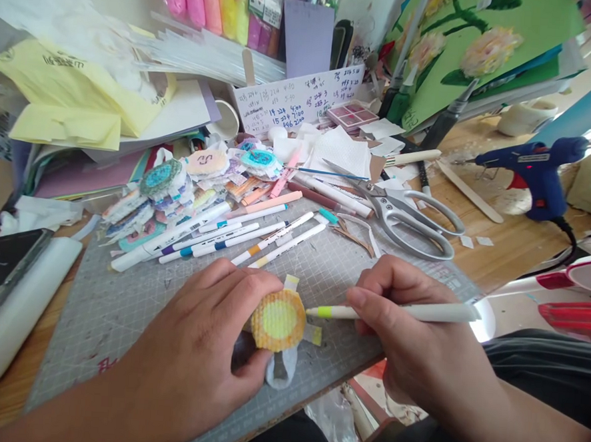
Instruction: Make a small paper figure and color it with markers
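My left hand (213, 329) grips a small round paper piece (278, 320) by its left side, over the grey cutting mat (120, 297). The piece has an orange-yellow ring around a pale yellow centre, small tabs at its edge and a white loop hanging below. Between the fingers of my right hand (404, 314) is a white marker (420, 312) with a yellow-green band. Its tip points left, at the right edge of the round piece; whether it touches I cannot tell. Several white markers (244, 234) lie on the mat beyond my hands.
Large grey scissors (400, 217) lie behind my right hand. A blue glue gun (533, 172) stands at the right. Decorated round pieces (162, 179) are piled at the back left. A phone (2, 276) rests on a white object at the left. Paper scraps (337, 150) lie at the back.
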